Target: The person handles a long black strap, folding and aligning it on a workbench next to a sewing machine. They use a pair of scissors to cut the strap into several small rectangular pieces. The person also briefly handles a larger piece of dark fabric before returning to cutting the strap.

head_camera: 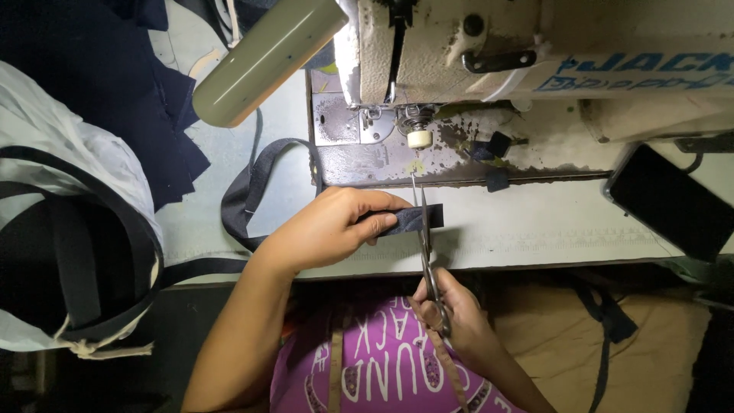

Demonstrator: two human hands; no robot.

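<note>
Dark strap (252,191) loops from the white bag (69,176) at the left across the table (535,229) toward the sewing machine (474,53). Its free end (417,218) runs left to right and sticks out rightward from the left hand (336,226), which pinches it flat. Scissors (424,237) stand nearly upright, crossing the strap end at a right angle just right of those fingertips. Below, the right hand (451,310) grips the scissor handles; a dark phone (673,203) lies far right.
</note>
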